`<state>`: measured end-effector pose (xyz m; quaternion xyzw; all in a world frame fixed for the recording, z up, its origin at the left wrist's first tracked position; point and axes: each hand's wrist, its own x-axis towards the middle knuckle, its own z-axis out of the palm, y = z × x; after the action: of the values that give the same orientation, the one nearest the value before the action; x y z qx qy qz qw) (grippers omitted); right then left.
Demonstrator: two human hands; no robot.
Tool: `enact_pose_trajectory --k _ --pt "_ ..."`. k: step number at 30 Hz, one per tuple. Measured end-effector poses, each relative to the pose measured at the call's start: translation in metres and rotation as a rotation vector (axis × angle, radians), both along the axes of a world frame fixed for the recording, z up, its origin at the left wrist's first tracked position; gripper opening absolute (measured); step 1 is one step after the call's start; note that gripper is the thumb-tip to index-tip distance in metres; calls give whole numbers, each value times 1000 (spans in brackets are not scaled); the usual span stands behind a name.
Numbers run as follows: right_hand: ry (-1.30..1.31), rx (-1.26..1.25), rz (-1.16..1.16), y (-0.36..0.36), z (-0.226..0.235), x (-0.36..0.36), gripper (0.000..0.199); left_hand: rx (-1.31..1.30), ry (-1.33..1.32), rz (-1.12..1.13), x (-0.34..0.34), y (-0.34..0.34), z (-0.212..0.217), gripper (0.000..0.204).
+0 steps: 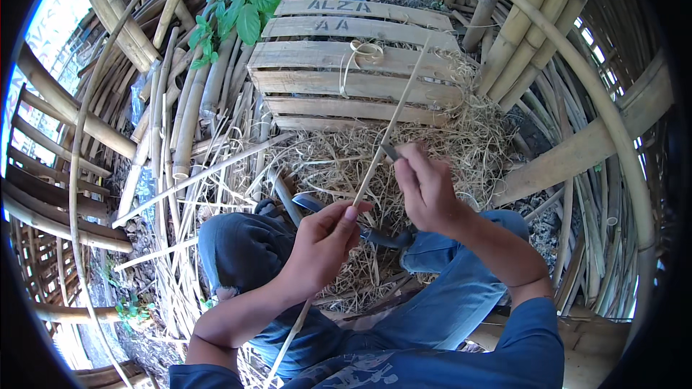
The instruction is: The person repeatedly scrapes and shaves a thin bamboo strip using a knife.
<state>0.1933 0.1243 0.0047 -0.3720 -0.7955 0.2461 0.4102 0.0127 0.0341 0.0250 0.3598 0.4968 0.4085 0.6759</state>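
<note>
My left hand (326,236) is closed round a long, pale bamboo strip (401,104), the thumb lying along it. The strip slants from the wooden slats in front of me, through this hand, down past my legs. Above it, my right hand (431,186) grips a knife (390,152), of which only a short dark end shows beyond the fingers. That end touches or nearly touches the strip; the handle is hidden in the fist. Both my knees are bent, and the hands work between them.
A slatted wooden crate (324,57) lies ahead with a curled strip (366,50) on it. Thin shavings (461,151) heap before it. Bamboo poles (191,126) and a leafy plant (245,11) stand left, thick bamboo (555,166) right. A curved bluish thing (308,202) lies by my left hand.
</note>
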Motion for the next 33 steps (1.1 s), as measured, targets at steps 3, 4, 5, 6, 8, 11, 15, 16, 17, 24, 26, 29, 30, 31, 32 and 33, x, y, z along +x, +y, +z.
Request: enact_pose_trajectory --k 3,4,5,6,8,11,15,16,17,24,26,29,30,31,32,33 --pt "38 16 28 -9 1 -3 19 -140 -222 18 -2 4 3 29" --pt "30 -75 50 -10 0 -3 23 -142 -222 17 -1 5 2 29" --pt "25 -164 74 -11 1 -3 26 -134 -244 26 -1 6 2 28" --pt "-19 -268 104 -13 5 -3 29 -126 -267 34 -1 6 2 26" --pt "59 -412 202 -13 -3 -5 31 -149 -266 57 2 7 5 23" --pt "210 -752 379 -10 6 -3 30 -145 -251 66 2 7 5 20" --pt "295 -1142 538 -1 8 4 23 -98 -197 9 -2 2 -4 22" --pt "278 -1152 572 0 7 5 25 -100 -197 8 -1 1 -4 22" --pt "278 -1153 571 1 8 5 25 -80 -144 -4 1 1 -3 23" --pt "213 -1075 435 4 17 9 20 -18 -33 -53 5 0 3 26" --pt "212 -1028 408 4 18 10 19 -13 -41 -53 5 1 3 27" --pt "192 -978 351 3 21 10 13 -22 -59 -44 5 2 3 27" --pt "175 -943 339 4 20 12 12 -34 -70 -37 5 2 3 27" --pt "158 -907 327 5 20 13 12 -34 -70 -36 5 2 3 27" --pt "159 -907 328 4 19 12 12 -27 -65 -34 5 2 2 27" --pt "161 -876 305 3 18 12 12 -19 -61 -32 5 2 2 27"
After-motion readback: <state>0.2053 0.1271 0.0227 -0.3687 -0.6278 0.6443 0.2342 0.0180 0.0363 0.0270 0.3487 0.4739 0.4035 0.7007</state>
